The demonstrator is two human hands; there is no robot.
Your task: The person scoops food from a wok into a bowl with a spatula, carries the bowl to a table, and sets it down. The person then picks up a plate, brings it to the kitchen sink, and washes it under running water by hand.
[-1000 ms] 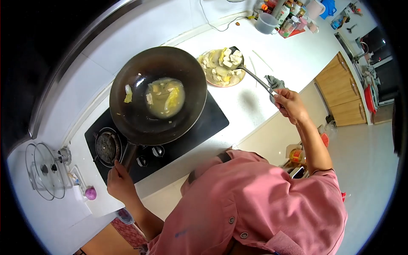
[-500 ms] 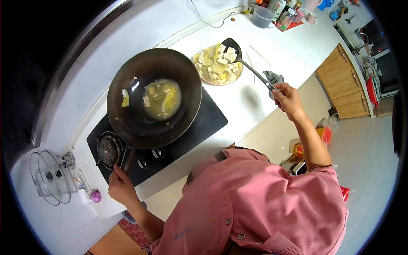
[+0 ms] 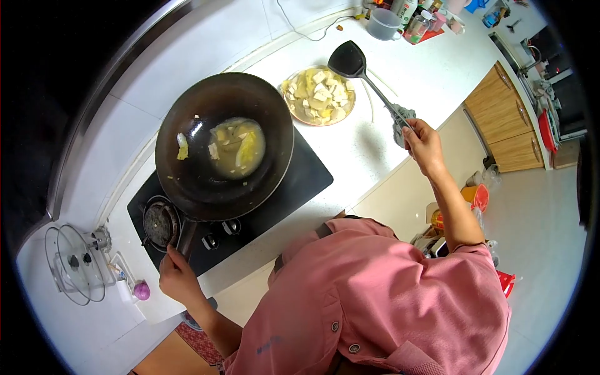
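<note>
White counter (image 3: 431, 75); on it, right of wok (image 3: 250, 106), plate (image 3: 320, 124) of food (image 3: 319, 94). I see left grip (image 3: 180, 275) clasping wok's handle (image 3: 186, 236), right grip (image 3: 425, 145) pinching spatula (image 3: 347, 60).

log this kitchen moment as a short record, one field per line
left hand: gripping the wok handle
right hand: holding an empty black spatula
wok: over the stove, holding broth and leafy bits
plate: on the counter, heaped with pale chunks
nearby: purple onion, glass lids, grey cloth
</note>
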